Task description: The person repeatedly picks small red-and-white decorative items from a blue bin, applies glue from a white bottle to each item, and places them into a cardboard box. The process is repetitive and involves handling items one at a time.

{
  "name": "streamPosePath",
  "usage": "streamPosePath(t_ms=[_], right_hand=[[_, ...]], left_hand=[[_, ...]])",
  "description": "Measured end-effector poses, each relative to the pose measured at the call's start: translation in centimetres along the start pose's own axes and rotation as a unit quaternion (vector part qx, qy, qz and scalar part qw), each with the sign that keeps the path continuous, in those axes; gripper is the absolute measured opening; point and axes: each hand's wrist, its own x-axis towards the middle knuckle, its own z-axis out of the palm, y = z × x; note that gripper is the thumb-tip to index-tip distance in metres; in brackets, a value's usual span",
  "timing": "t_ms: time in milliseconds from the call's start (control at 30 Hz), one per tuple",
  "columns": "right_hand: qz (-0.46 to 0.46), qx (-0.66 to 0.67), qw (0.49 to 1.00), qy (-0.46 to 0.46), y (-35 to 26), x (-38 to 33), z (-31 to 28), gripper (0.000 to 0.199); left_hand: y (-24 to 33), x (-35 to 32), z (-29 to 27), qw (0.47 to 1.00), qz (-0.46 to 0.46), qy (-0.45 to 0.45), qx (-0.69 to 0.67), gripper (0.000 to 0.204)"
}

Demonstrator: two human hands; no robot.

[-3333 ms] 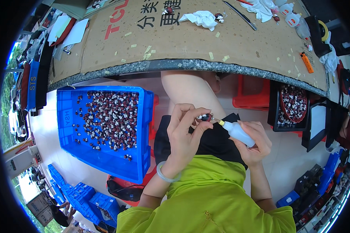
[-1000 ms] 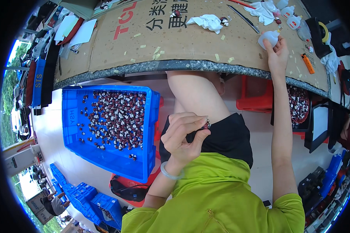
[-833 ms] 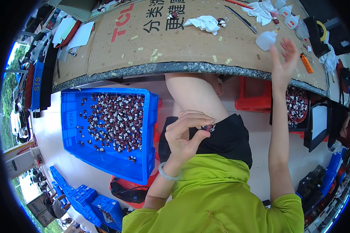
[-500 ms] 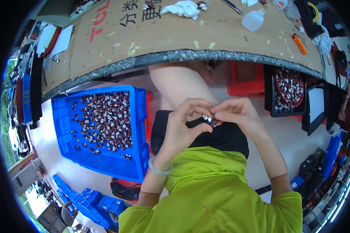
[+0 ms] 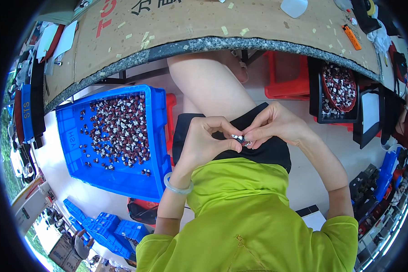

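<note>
Brown cardboard (image 5: 190, 27), flecked with pale scraps, covers the granite-edged table (image 5: 204, 44), and a white bottle (image 5: 294, 6) rests on it, well apart from the hands. Over the seated person's lap, one small dark-and-white figurine (image 5: 238, 137) sits between the two hands — the left hand (image 5: 204, 138) pinches it between thumb and fingers, while the right hand (image 5: 274, 125) closes thumb and fingertips narrowly at its other end, by a silvery bit (image 5: 247, 143) too small to make out. As I judge it, this piece is partway done: both hands are on it, and it is not yet put down. On the left, a blue crate (image 5: 157, 136) holds a great many red-and-white figurines (image 5: 118, 129); on the right, a red bowl (image 5: 347, 109) in a black tray (image 5: 316, 97) holds plenty more. Which lot is finished and which is waiting — I can't tell from here.
</note>
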Motion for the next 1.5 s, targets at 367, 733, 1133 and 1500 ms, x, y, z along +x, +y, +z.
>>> streamPosePath(t_ms=[367,733,1133,1500], right_hand=[[-0.01,-0.056,0.998,-0.013,-1.1,0.3,1.4,0.016],[-0.044,-0.069,0.997,-0.002,-2.4,-0.9,2.7,0.013],[-0.096,-0.102,0.99,0.01,-5.0,-1.8,3.2,0.009],[-0.205,-0.158,0.964,0.062,-10.5,-0.9,1.7,0.008]], left_hand=[[-0.2,-0.6,-1.0,0.999,0.032,-0.018,-0.03,0.022],[-0.5,-0.5,-0.7,0.986,0.122,-0.032,-0.113,0.024],[2.0,0.1,-0.4,0.978,0.195,0.004,-0.079,0.025],[6.1,5.0,-1.9,0.97,0.24,0.036,-0.008,0.023]])
